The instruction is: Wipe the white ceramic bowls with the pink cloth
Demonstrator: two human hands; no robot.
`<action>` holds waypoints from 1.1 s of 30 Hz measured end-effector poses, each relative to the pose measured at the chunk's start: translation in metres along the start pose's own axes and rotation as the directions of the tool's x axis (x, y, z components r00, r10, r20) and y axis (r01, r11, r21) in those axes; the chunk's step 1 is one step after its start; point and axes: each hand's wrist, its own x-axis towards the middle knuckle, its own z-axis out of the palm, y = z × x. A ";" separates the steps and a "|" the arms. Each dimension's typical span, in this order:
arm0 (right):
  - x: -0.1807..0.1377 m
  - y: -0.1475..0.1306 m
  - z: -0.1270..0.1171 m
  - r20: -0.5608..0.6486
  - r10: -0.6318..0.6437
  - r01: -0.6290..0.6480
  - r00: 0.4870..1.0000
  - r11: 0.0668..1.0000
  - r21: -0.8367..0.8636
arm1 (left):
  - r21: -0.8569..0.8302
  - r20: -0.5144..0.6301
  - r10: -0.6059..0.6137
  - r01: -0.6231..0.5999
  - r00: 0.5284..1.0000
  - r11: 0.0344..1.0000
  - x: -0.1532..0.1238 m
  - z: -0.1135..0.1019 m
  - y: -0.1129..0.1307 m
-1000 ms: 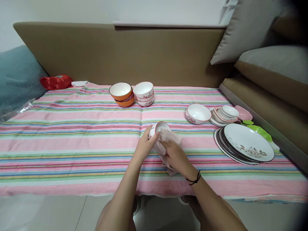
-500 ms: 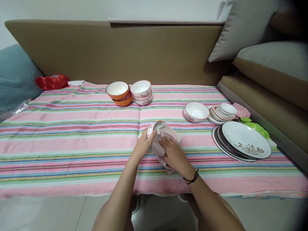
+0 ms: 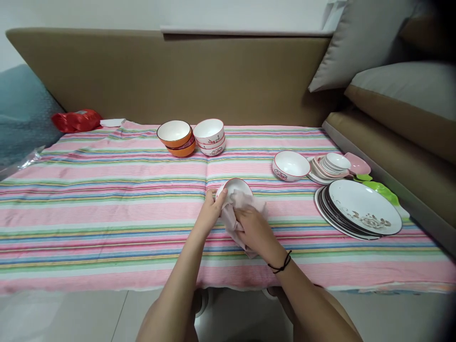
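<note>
My left hand (image 3: pixel 211 213) grips the rim of a small white bowl with a red edge (image 3: pixel 233 185), held tilted just above the striped cloth. My right hand (image 3: pixel 253 229) is closed on a pale pink cloth (image 3: pixel 239 209) that is pressed against the bowl's side and hangs down below my fingers. A black band circles my right wrist. The lower part of the bowl is hidden by the cloth.
On the striped tablecloth (image 3: pixel 107 199) stand a stack of orange bowls (image 3: pixel 177 137) and a stack of white bowls (image 3: pixel 211 136) at the back. To the right are a single white bowl (image 3: pixel 291 166), small dishes (image 3: pixel 333 166) and stacked large plates (image 3: pixel 359 208). Sofa cushions rise behind and right.
The pink cloth and my right hand have shifted down and back over the bowl's side, and the bowl has turned a little in my left hand. The camera has tilted slightly.
</note>
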 end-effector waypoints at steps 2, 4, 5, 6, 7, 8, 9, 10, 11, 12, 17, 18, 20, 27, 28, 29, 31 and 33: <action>0.001 0.002 0.003 -0.036 0.007 -0.010 0.999 0.997 -0.078 | -0.010 0.004 0.036 -0.036 0.999 0.999 0.000 0.001 -0.001; 0.001 0.003 0.006 -0.057 0.003 -0.009 0.998 0.995 -0.098 | -0.005 -0.005 0.072 -0.072 0.997 0.997 0.001 0.001 -0.003; 0.001 0.002 0.008 -0.055 -0.005 0.001 0.998 0.997 -0.081 | 0.002 -0.014 0.080 -0.080 0.997 0.997 0.001 0.002 -0.003; 0.001 0.001 0.009 -0.055 -0.015 0.012 0.998 0.999 -0.049 | 0.012 -0.033 0.085 -0.084 0.996 0.996 0.002 0.002 -0.003; 0.002 -0.001 0.010 -0.058 -0.023 0.022 0.998 1.000 -0.011 | 0.023 -0.056 0.092 -0.091 0.994 0.996 0.002 0.002 -0.003; 0.002 -0.003 0.010 -0.066 -0.027 0.029 0.997 0.999 0.027 | 0.035 -0.071 0.102 -0.099 0.992 0.994 0.002 0.002 -0.003; 0.002 -0.004 0.010 -0.075 -0.029 0.033 0.997 0.998 0.060 | 0.043 -0.070 0.116 -0.113 0.991 0.993 0.003 0.002 -0.002; 0.002 -0.005 0.009 -0.083 -0.027 0.034 0.996 0.996 0.085 | 0.046 -0.058 0.130 -0.128 0.990 0.991 0.003 0.002 -0.002; 0.003 -0.006 0.009 -0.085 -0.024 0.033 0.996 0.995 0.099 | 0.046 -0.039 0.144 -0.142 0.989 0.989 0.003 0.001 -0.001; 0.003 -0.006 0.008 -0.080 -0.020 0.028 0.997 0.995 0.100 | 0.043 -0.023 0.156 -0.155 0.988 0.987 0.003 0.001 -0.001; 0.003 -0.002 0.011 -0.096 0.059 -0.066 0.994 0.995 -0.072 | 0.025 -0.019 0.155 -0.154 0.988 0.988 0.003 0.003 -0.003; 0.003 -0.001 0.012 -0.116 0.074 -0.086 0.991 0.991 -0.106 | 0.022 -0.021 0.152 -0.151 0.988 0.988 0.004 0.004 -0.004; 0.002 -0.002 0.015 -0.130 0.091 -0.106 0.987 0.988 -0.110 | 0.024 -0.031 0.149 -0.148 0.988 0.989 0.004 0.005 -0.004; -0.001 -0.007 0.012 -0.158 0.098 -0.048 0.983 0.955 0.294 | 0.035 -0.060 0.103 -0.101 0.993 0.994 0.005 0.008 -0.002; -0.001 -0.008 0.011 -0.182 0.099 -0.035 0.978 0.945 0.326 | 0.035 -0.065 0.097 -0.095 0.993 0.995 0.005 0.008 -0.002; -0.002 -0.007 0.009 -0.182 0.096 -0.030 0.979 0.940 0.339 | 0.035 -0.068 0.101 -0.099 0.993 0.994 0.005 0.008 -0.001; -0.001 -0.007 0.007 -0.108 0.085 -0.050 0.990 0.955 0.293 | 0.039 -0.062 0.129 -0.126 0.990 0.991 0.004 0.008 -0.001; 0.000 -0.005 0.005 0.001 0.087 -0.086 0.996 0.978 0.190 | 0.051 -0.047 0.149 -0.146 0.988 0.988 0.003 0.007 -0.001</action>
